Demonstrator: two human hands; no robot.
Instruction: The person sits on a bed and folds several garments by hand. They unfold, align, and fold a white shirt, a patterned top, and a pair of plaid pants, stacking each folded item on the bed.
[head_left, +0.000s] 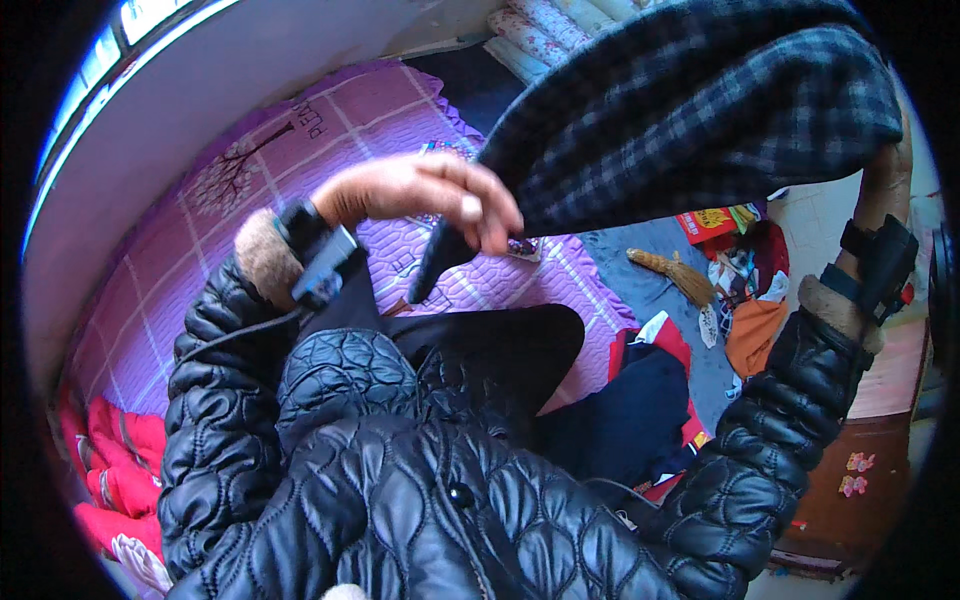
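Note:
A dark blue-and-black plaid garment (697, 135) is stretched in the air across the upper right. My right hand (890, 176) holds up its far right end, with the fingers mostly hidden by the cloth. At the garment's left end is my left hand (420, 191), its fingers bent and blurred. A narrow dark tail of cloth (442, 262) hangs just below these fingers. Whether the left fingers pinch the fabric cannot be told. Beneath both hands spreads a purple quilted bed cover (300, 172) with white lines and a printed tree.
A straw hand broom (675, 274) lies on a grey-blue sheet (637, 244). Past it are a red packet (709, 223), an orange cloth (754, 337) and other fabrics. Dark folded clothing (622, 412) rests near my leg. Floral rolls (532, 34) stand behind; red bedding (124, 457) is at left.

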